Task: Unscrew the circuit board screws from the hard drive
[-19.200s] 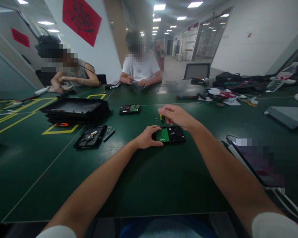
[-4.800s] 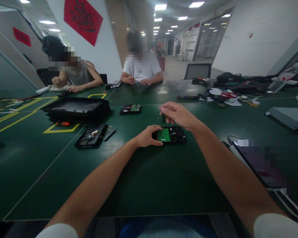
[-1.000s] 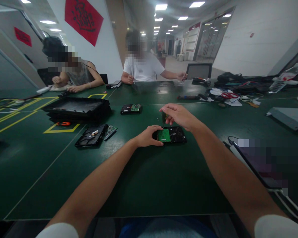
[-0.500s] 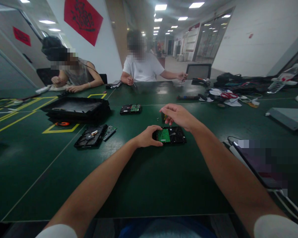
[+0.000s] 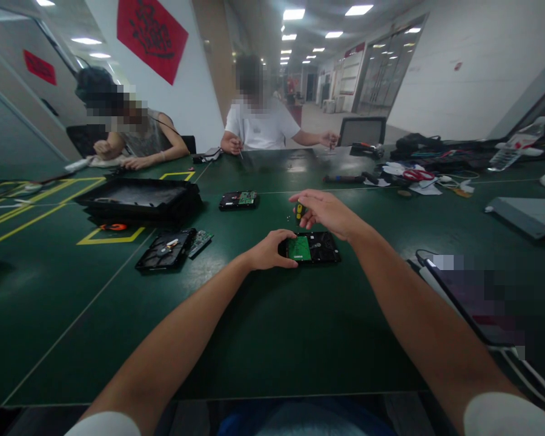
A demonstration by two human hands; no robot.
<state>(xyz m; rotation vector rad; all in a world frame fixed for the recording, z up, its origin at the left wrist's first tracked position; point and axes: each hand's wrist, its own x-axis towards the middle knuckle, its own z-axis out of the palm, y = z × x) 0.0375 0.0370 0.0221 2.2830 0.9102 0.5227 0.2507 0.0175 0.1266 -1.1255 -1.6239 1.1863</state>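
Observation:
A black hard drive (image 5: pixel 324 247) with a green circuit board lies flat on the table in front of me. My left hand (image 5: pixel 272 249) grips its left end, thumb on the near edge and fingers on the far one. Above the drive's far side, my right hand (image 5: pixel 322 213) is curled round a screwdriver (image 5: pixel 299 211) with a yellow and black handle; its tip is hidden from me. A few tiny light bits, perhaps screws (image 5: pixel 289 217), lie on the table left of the right hand.
Another hard drive (image 5: pixel 238 200) lies farther back. To the left are an opened drive (image 5: pixel 161 251) with a loose circuit board (image 5: pixel 200 242) and a stack of black trays (image 5: pixel 138 200). A tablet-like device (image 5: pixel 472 303) with cables lies right. Two people sit across the table.
My right fingers have shifted slightly round the screwdriver, so more of its yellow handle shows. My left hand and the hard drive have stayed put.

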